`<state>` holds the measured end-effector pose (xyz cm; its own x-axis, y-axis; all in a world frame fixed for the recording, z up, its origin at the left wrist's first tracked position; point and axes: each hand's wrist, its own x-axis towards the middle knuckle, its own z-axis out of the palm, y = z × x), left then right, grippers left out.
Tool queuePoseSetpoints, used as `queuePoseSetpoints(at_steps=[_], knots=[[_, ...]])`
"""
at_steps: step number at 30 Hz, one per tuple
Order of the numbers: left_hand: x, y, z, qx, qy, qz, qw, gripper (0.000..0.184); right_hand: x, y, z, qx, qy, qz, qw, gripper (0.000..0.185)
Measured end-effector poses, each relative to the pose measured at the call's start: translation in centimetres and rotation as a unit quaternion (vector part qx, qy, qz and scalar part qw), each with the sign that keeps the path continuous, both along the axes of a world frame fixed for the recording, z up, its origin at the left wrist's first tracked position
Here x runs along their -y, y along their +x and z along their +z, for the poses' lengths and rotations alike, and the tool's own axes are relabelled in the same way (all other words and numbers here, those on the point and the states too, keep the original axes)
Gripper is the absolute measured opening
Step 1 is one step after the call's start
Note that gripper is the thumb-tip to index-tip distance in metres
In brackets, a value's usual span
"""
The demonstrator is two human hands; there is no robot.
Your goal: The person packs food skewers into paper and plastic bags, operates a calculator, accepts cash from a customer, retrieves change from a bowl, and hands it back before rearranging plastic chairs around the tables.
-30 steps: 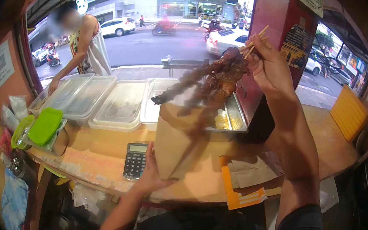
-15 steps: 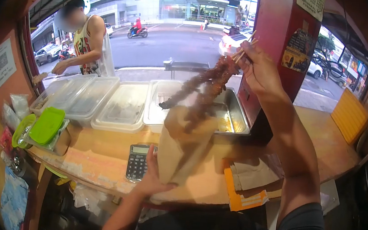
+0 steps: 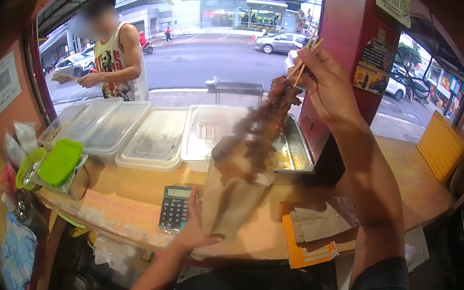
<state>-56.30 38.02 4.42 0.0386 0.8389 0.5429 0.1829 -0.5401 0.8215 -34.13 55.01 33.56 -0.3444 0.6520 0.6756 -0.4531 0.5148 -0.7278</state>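
The left hand (image 3: 201, 231) curls loosely around the lower part of an upright, open-topped brown paper bag (image 3: 230, 208); the right hand (image 3: 324, 78), higher and farther right, pinches pale wooden sticks (image 3: 306, 58) firmly between thumb and fingers. From it, the nearer hand, dark brown glazed meat skewers (image 3: 273, 112) hang below, long axis steep, pointing down-left to the bag's mouth; blur hides whether their tips are inside. Beyond sits a rectangular silver metal tray (image 3: 306, 167).
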Motion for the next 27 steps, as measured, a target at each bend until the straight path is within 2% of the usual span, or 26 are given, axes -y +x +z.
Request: queuePoseSetpoints(at_steps=[3, 6, 8, 12, 14, 15, 17, 18, 20, 21, 23, 24, 25, 27], knots=[[0.2, 0.2, 0.2, 0.019, -0.017, -0.017, 1.0, 0.134, 1.4, -0.6, 1.0, 0.042, 0.05, -0.014, 0.998, 0.022], [0.5, 0.3, 0.6, 0.014, -0.061, -0.037, 0.997, 0.129, 2.3, -1.6, 1.9, 0.071, 0.097, 0.028, 0.992, 0.017], [0.2, 0.0, 0.1, -0.196, -0.043, 0.021, 0.979, 0.121, 3.5, -2.4, 2.6, 0.094, 0.106, 0.043, 0.989, 0.017], [0.1, -0.1, 0.2, -0.251, -0.066, 0.008, 0.966, 0.116, 4.4, -3.6, 3.3, 0.127, 0.144, -0.018, 0.981, 0.018], [0.2, -0.3, 0.8, -0.239, -0.159, -0.017, 0.958, 0.104, 4.6, -3.6, 3.4, 0.131, 0.155, -0.041, 0.978, 0.018], [0.4, -0.3, 1.2, -0.237, -0.16, -0.015, 0.958, 0.104, 4.7, -3.6, 3.3, 0.135, 0.168, -0.063, 0.975, 0.018], [0.9, -0.1, 2.3, -0.264, -0.054, 0.038, 0.962, 0.099, 4.7, -3.4, 3.1, 0.133, 0.158, -0.054, 0.977, 0.018], [0.5, -0.2, 2.2, -0.261, -0.056, 0.043, 0.963, 0.099, 4.6, -3.4, 2.9, 0.131, 0.146, -0.048, 0.979, 0.018], [-0.9, -0.6, 1.4, -0.31, -0.051, -0.003, 0.949, 0.101, 4.6, -3.4, 2.4, 0.142, 0.132, -0.058, 0.979, 0.018], [-1.2, -0.7, 1.2, -0.309, -0.054, 0.001, 0.95, 0.101, 4.7, -3.5, 2.1, 0.152, 0.118, -0.076, 0.978, 0.018], [-1.7, -0.5, 0.8, -0.139, -0.142, -0.066, 0.978, 0.106, 5.4, -3.6, 1.1, 0.164, 0.117, -0.095, 0.975, 0.017], [-1.9, -0.2, 0.6, -0.053, -0.136, -0.097, 0.984, 0.112, 5.5, -3.7, 0.4, 0.169, 0.113, -0.083, 0.976, 0.016], [-1.8, 0.1, 0.6, -0.054, -0.139, -0.098, 0.984, 0.112, 5.5, -3.7, -0.3, 0.175, 0.107, -0.071, 0.976, 0.015], [-1.2, 1.4, 2.1, -0.095, -0.04, 0.053, 0.993, 0.116, 5.5, -4.1, -1.3, 0.189, 0.098, -0.084, 0.974, 0.014]])
